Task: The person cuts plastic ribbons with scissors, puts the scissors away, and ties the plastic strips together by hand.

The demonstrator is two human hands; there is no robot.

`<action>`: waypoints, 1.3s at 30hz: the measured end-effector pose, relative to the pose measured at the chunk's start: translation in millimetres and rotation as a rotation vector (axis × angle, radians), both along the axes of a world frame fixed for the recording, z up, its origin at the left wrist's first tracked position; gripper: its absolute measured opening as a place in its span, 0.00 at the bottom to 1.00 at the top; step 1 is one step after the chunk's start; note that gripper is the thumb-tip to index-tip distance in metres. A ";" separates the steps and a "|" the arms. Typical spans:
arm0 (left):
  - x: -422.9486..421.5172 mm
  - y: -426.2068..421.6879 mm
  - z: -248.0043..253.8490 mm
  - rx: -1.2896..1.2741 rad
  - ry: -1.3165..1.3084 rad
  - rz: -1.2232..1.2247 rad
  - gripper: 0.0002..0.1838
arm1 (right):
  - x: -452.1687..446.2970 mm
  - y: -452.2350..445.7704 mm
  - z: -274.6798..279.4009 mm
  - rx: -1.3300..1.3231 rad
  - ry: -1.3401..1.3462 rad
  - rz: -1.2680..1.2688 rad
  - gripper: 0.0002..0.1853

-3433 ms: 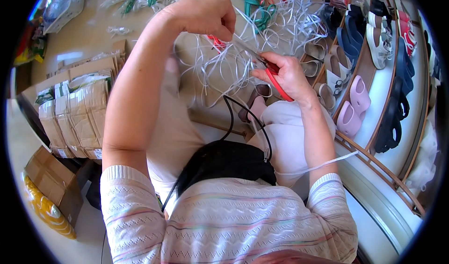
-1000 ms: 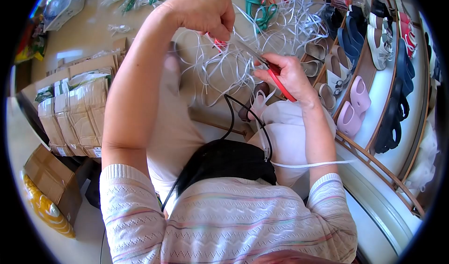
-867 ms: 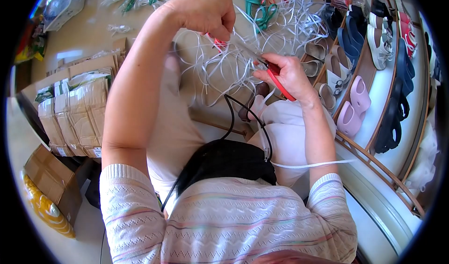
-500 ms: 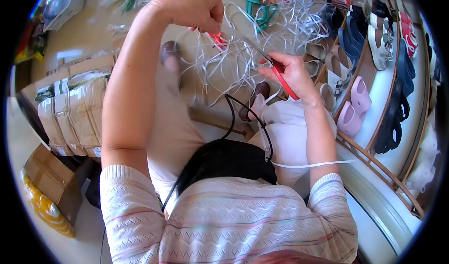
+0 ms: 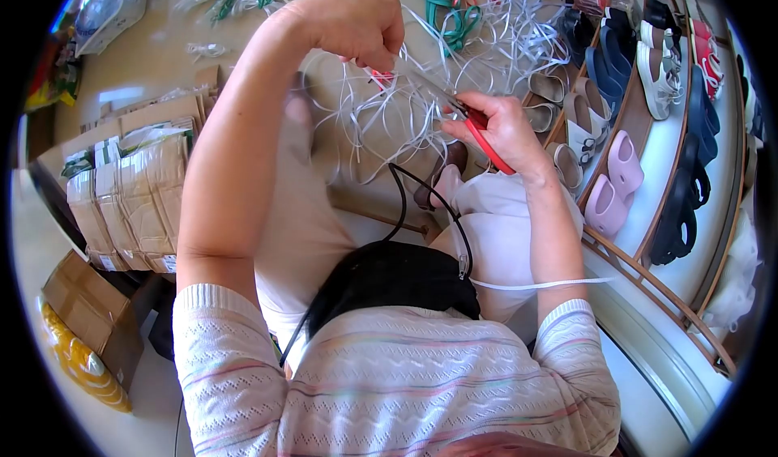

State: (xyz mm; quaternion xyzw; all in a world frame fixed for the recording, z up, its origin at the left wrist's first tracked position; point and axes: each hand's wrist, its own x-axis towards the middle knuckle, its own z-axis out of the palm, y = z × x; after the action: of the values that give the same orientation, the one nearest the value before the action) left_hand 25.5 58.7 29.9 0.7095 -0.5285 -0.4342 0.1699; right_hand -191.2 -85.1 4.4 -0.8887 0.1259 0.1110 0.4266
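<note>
My right hand (image 5: 501, 130) is closed around the red-handled scissors (image 5: 489, 147), whose metal blades point up and left toward my other hand. Raised with its fingers curled in, my left hand (image 5: 356, 29) is near the blade tips; whatever lies in its grasp is hidden. Just below those fingers shows a bit of red material (image 5: 381, 77), and I cannot tell whether it is held. Behind both hands, thin white straps (image 5: 365, 121) lie tangled on the floor. Another white strip (image 5: 539, 284) stretches from my waist across to the right forearm.
At the right stands a shoe rack (image 5: 640, 275) with sneakers, sandals and pink clogs (image 5: 613, 194). Cardboard boxes (image 5: 134, 190) wrapped in clear tape stand at the left. Green straps (image 5: 442, 23) lie at the top. A black cord (image 5: 403, 194) loops over my lap.
My left hand has moved slightly right and down, closer to the scissors. The scissors have shifted a little to the left, still in my right hand.
</note>
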 end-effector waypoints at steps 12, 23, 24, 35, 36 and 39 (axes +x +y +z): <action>9.1 10.5 4.5 0.008 0.066 0.136 0.09 | -2.5 -2.8 -9.5 0.049 -0.030 -0.040 0.19; 0.2 3.0 -0.8 -0.027 0.092 0.073 0.07 | 0.1 1.9 -2.8 0.045 0.027 -0.042 0.18; -1.2 2.1 1.2 -0.024 0.083 0.088 0.07 | -0.6 0.9 -2.4 0.039 0.031 -0.034 0.18; 0.0 -0.4 -7.1 -0.053 -0.078 0.061 0.08 | 0.0 2.7 -5.9 -0.040 -0.052 -0.036 0.17; 4.5 2.8 -4.4 -0.036 -0.095 0.089 0.08 | -2.8 -1.1 -8.2 -0.017 -0.012 -0.056 0.18; 10.9 11.2 -1.1 -0.007 -0.017 0.148 0.08 | -3.7 -5.6 -14.3 0.028 -0.004 -0.074 0.19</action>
State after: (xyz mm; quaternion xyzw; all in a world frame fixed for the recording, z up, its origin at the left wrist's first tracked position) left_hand 36.4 69.9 28.7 0.7496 -0.4774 -0.4126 0.1997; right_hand -194.8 -90.6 -10.0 -0.8777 0.1563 0.0950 0.4429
